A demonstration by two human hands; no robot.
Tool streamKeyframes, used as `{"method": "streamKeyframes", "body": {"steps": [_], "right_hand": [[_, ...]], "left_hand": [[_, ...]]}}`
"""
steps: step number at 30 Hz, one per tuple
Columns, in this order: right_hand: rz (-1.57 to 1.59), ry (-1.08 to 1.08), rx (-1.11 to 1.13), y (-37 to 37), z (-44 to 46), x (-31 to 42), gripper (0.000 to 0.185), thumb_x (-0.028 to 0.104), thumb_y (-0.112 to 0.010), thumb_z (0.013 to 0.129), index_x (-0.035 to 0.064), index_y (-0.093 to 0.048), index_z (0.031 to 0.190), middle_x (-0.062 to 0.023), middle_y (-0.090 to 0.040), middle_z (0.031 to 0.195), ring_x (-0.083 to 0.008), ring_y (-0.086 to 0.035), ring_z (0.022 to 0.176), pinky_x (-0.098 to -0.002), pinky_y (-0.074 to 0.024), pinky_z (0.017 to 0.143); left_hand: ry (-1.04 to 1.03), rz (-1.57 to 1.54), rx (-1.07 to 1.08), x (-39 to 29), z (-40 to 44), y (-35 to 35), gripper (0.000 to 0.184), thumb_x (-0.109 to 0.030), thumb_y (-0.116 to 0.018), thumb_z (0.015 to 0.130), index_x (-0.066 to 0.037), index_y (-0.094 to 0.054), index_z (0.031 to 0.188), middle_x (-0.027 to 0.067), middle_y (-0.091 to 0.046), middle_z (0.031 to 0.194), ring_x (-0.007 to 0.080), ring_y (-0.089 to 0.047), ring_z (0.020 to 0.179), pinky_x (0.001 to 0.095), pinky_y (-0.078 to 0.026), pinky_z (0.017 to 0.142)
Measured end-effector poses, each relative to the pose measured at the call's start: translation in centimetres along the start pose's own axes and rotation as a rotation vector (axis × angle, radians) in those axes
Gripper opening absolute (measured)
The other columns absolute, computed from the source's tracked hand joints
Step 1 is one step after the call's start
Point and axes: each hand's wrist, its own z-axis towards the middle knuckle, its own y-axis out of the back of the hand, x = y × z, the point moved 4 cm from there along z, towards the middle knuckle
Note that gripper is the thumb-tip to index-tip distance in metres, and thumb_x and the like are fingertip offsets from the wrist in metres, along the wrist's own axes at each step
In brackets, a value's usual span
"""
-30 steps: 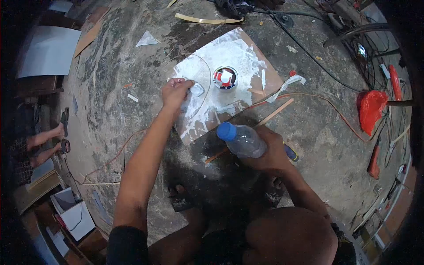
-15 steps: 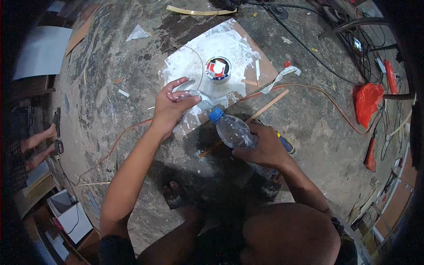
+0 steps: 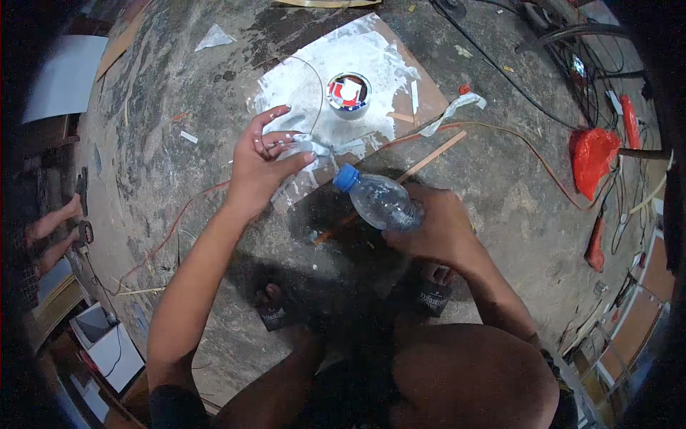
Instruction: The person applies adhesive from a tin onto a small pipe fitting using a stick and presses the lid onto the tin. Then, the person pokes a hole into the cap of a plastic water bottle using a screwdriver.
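Observation:
My right hand (image 3: pixel 437 227) is wrapped round the lower part of a clear plastic bottle (image 3: pixel 377 200). The bottle lies tilted, its blue cap (image 3: pixel 346 177) pointing up and left. Opposite the cap, my left hand (image 3: pixel 261 161) pinches a crumpled whitish piece (image 3: pixel 304 148), perhaps thin plastic or cloth, between thumb and fingers. White paint spots mark these fingertips. Just beyond stands an open can (image 3: pixel 349 93) with a red, white and dark label or contents, on a board (image 3: pixel 421 86) smeared with white paint.
A thin wooden strip (image 3: pixel 436 154) and an orange cord (image 3: pixel 525 136) lie right of the board. Black cables (image 3: pixel 500 75) and a red plastic bag (image 3: pixel 594 161) are at the right. Another person's legs (image 3: pixel 53 225) show at the far left.
The view has shifted slightly, so the board and can appear higher and further left. Both hands keep their holds. The blue and yellow object by my right hand is now hidden.

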Motion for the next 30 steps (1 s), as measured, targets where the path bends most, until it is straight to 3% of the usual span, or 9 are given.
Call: {"method": "streamKeyframes", "body": {"steps": [4,7,10,15,19,22,30], "right_hand": [[-0.081,0.063,-0.009,2.2,-0.2,1.2,0.051,0.032,-0.083,0.065,0.0073,-0.070,0.107,-0.0217,-0.072,0.098,-0.0421,-0.069,0.092,-0.0508,-0.0560,0.081],[-0.201,0.087,-0.004,3.5,-0.4,2.2,0.048,0.031,-0.082,0.065,0.0067,-0.070,0.105,-0.0213,-0.072,0.096,-0.0420,-0.069,0.090,-0.0506,-0.0563,0.080],[-0.282,0.152,-0.056,4.3,-0.6,3.2,0.046,0.031,-0.082,0.065,0.0061,-0.071,0.103,-0.0212,-0.071,0.093,-0.0416,-0.069,0.088,-0.0502,-0.0565,0.079],[-0.345,0.161,-0.026,4.5,0.0,3.5,0.046,0.030,-0.081,0.065,0.0061,-0.070,0.103,-0.0214,-0.071,0.090,-0.0412,-0.070,0.085,-0.0499,-0.0569,0.078],[-0.375,0.092,-0.020,4.2,0.3,3.5,0.052,0.026,-0.080,0.064,0.0090,-0.069,0.112,-0.0204,-0.071,0.097,-0.0413,-0.068,0.094,-0.0491,-0.0548,0.083],[-0.389,0.114,-0.052,3.6,0.5,2.7,0.054,0.027,-0.081,0.065,0.0085,-0.068,0.114,-0.0201,-0.071,0.098,-0.0414,-0.068,0.093,-0.0495,-0.0558,0.082],[-0.332,0.165,-0.142,1.0,1.8,1.0,0.074,0.033,-0.086,0.064,0.0088,-0.059,0.128,-0.0186,-0.068,0.114,-0.0401,-0.069,0.094,-0.0498,-0.0579,0.080]], "left_hand": [[-0.119,0.180,0.052,-1.0,-1.0,0.0,0.084,0.012,-0.080,0.074,-0.007,-0.040,0.146,0.0101,-0.073,0.113,0.0196,-0.064,0.116,0.0358,-0.045,0.107],[-0.102,0.186,0.079,-1.2,-1.5,-0.3,0.085,0.013,-0.079,0.073,-0.006,-0.040,0.146,0.0107,-0.073,0.115,0.0204,-0.063,0.119,0.0374,-0.041,0.111],[-0.047,0.144,0.085,-1.5,-1.9,-0.8,0.082,0.015,-0.077,0.073,-0.006,-0.041,0.144,0.0094,-0.073,0.114,0.0202,-0.063,0.119,0.0375,-0.042,0.110],[-0.138,0.192,0.096,-1.5,-2.2,-1.3,0.079,0.010,-0.080,0.074,-0.006,-0.042,0.141,0.0114,-0.073,0.111,0.0171,-0.064,0.114,0.0352,-0.047,0.104],[-0.034,0.093,0.044,-1.9,-2.1,-1.0,0.079,0.016,-0.075,0.074,-0.004,-0.041,0.143,0.0112,-0.073,0.115,0.0207,-0.059,0.123,0.0370,-0.044,0.109],[-0.124,0.173,0.044,-1.7,-2.0,-0.4,0.078,0.014,-0.076,0.075,-0.003,-0.041,0.143,0.0119,-0.072,0.115,0.0208,-0.060,0.122,0.0374,-0.045,0.109],[-0.129,0.116,-0.055,-1.4,-1.8,-0.6,0.073,0.009,-0.079,0.076,-0.001,-0.043,0.139,0.0130,-0.069,0.118,0.0191,-0.061,0.118,0.0367,-0.046,0.106]]}}
